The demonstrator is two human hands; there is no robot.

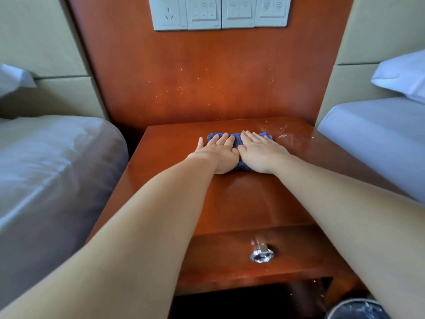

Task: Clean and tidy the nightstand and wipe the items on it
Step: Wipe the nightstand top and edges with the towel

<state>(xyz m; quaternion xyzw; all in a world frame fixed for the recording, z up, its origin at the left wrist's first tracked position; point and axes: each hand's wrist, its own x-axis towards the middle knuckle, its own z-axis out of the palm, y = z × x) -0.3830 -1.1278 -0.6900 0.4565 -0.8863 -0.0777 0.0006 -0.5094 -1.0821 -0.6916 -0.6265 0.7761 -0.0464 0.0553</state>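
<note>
A folded blue cloth (236,137) lies on the reddish wooden nightstand (174,162), near the back middle of its top. My left hand (217,155) and my right hand (262,153) press flat on the cloth side by side, fingers straight and pointing toward the wall. Only the cloth's far edge and a strip between my hands show. White smears and specks (285,134) mark the top at the back right corner.
A bed (53,162) flanks the nightstand on the left and another bed (377,139) with a pillow (404,74) on the right. Switches and a socket (218,12) sit on the speckled wooden back panel. A drawer knob (262,255) is below; a lined bin (358,310) stands at bottom right.
</note>
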